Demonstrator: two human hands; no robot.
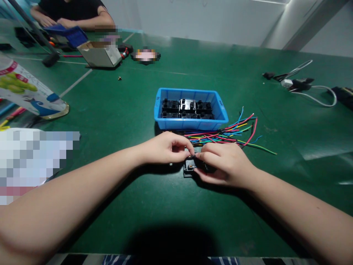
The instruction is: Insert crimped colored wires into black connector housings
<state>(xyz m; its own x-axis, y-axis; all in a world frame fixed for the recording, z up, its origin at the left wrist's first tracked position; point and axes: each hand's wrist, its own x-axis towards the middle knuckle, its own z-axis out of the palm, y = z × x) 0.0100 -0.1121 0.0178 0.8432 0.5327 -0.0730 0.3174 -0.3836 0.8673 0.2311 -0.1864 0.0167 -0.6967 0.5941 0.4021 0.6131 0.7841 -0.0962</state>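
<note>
Between my hands, a small black plastic housing (189,170) with a bit of brassy metal inside lies on the green table. My left hand (172,147) reaches its far edge, thumb and forefinger pinched together on a tiny part too small to name. My right hand (224,162) wraps round the housing's right side, its fingers covering much of it. Just beyond my hands lies a bundle of coloured wires (234,136), red, blue, yellow and green. Behind the wires stands a blue plastic bin (190,125) holding several similar black housings (187,106).
A printed canister (30,88) and a blurred-out white sheet (27,158) are on the left. Far left, a person (71,14) works by a blue bin (66,35) and a white box (100,55). Cables with a plug (300,84) lie at right.
</note>
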